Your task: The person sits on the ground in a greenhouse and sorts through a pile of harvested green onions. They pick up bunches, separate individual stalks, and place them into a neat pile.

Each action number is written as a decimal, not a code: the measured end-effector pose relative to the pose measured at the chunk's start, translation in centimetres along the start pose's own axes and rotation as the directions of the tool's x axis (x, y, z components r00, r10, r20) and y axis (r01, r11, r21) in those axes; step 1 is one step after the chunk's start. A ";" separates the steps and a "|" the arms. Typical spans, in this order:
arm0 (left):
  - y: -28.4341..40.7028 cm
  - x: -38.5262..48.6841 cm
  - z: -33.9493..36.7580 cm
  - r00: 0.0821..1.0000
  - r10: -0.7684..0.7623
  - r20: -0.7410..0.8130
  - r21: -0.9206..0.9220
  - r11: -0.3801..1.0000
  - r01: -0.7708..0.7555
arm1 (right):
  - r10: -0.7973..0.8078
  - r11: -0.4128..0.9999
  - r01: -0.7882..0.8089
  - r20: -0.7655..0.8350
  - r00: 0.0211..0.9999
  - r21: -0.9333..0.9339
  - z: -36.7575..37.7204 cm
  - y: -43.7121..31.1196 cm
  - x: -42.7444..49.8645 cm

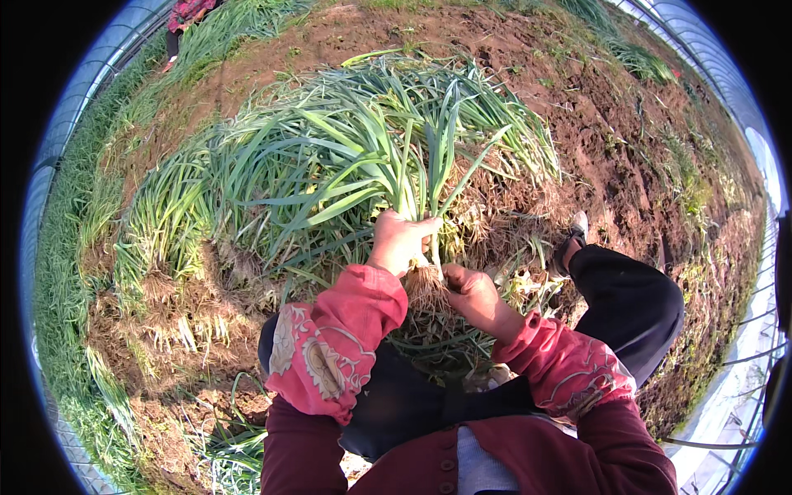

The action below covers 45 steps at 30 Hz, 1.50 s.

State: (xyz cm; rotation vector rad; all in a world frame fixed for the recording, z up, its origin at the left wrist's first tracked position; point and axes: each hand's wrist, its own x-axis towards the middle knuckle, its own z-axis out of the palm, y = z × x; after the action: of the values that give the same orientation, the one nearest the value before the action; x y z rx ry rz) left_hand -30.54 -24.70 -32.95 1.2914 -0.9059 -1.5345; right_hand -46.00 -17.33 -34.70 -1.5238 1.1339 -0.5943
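Observation:
My left hand (402, 241) is closed around the pale stems of a small bunch of leek-like plants (399, 185), leaves fanning up and away from me. A single stalk (435, 247) stands slightly apart at the bunch's right side, under my left thumb. Below the fist hangs a brown tuft of fibrous roots (426, 289). My right hand (476, 297) is at the foot of that stalk, its fingers curled and pinching near the roots. What exactly lies between those fingertips is hidden. Just beyond both hands spreads a broad heap of the same plants (272, 154).
Trimmed leaves and root litter (520, 284) lie by my right shoe (576, 232). More plants (164, 241) are piled to the left, roots towards me. Bare brown soil (619, 142) runs along the right. Another person (185, 15) is at the far left, near the plastic greenhouse wall (102, 80).

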 end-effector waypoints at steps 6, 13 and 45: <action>0.4 0.8 -0.6 0.988 -0.145 0.057 0.169 0.976 0.134 | 0.060 0.955 -0.078 0.072 0.996 0.285 -0.5 1.2 0.4; 0.1 1.6 -1.5 0.937 -0.290 0.192 -0.004 0.955 0.296 | 0.187 0.581 -0.127 0.020 0.982 0.804 -2.0 0.4 6.1; -6.9 -2.8 1.7 0.996 -0.090 0.010 0.289 0.954 0.084 | -0.334 0.930 0.231 -0.392 0.857 -0.287 -10.3 -4.0 13.4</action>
State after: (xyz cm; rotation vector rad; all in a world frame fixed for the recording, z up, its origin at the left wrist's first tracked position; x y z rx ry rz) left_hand -33.31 -19.85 -38.19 1.5405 -1.1336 -1.5274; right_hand -47.68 -34.11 -30.73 -1.8345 1.3579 -1.0807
